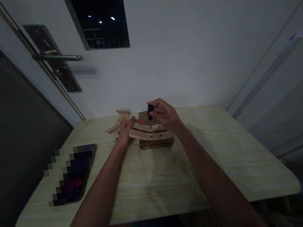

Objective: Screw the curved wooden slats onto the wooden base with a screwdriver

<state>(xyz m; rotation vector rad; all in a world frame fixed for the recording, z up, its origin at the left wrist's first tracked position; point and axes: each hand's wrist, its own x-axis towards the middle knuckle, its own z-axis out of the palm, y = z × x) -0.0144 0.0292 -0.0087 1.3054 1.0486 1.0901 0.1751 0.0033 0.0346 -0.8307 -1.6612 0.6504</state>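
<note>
Two bent wooden strips with dark holes, the nearer wooden strip (151, 135) among them, lie across a stack of brown cardboard (158, 144). At their left end my left hand (127, 129) is closed, its thumb and fingers gripping the wood; part of its grip is hidden. My right hand (165, 113) pinches a short, black, upright cylindrical tool (150, 110) between thumb and fingers, over the far part of the cardboard. The lower end of the tool is too small and dark to make out. Behind my left hand are other bent wooden pieces (122, 119).
A phone (77, 175) with a partly blurred screen lies at the left of the pale wooden table (157, 189). A white door with a metal handle (58, 57) and a dark window (102, 17) stands right behind the table's far edge.
</note>
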